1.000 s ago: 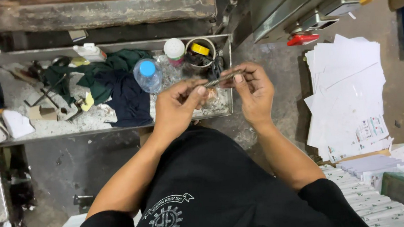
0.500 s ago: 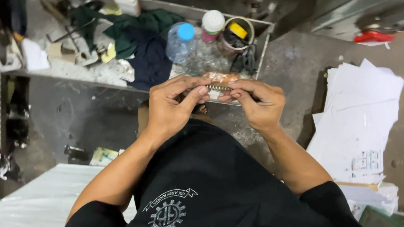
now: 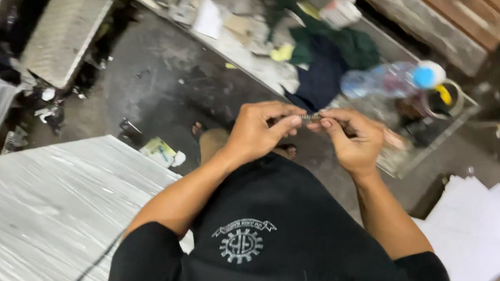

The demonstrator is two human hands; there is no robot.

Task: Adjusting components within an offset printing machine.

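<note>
We see both hands raised in front of the dark shirt, meeting over a small ribbed metal piece (image 3: 311,117), something like a short spring or threaded part; it is too small for us to tell which. Our left hand (image 3: 257,131) pinches one end of it between thumb and curled fingers, and our right hand (image 3: 351,138) pinches the other end with its fingertips, so the piece spans the narrow gap between the two hands. Both hands are closed on it, fingers drawn in tight.

Just beyond the right hand lies a clear plastic bottle (image 3: 385,80) with a blue cap, resting on its side in a shallow metal tray (image 3: 429,153). Beyond the left hand, in the same tray, sits a heap of dark green and navy cloth (image 3: 329,57). Below the right hand, down on the floor, white paper sheets (image 3: 480,232) are spread. To the outer side of the left hand a pale wrapped slab (image 3: 36,217) fills the corner.
</note>
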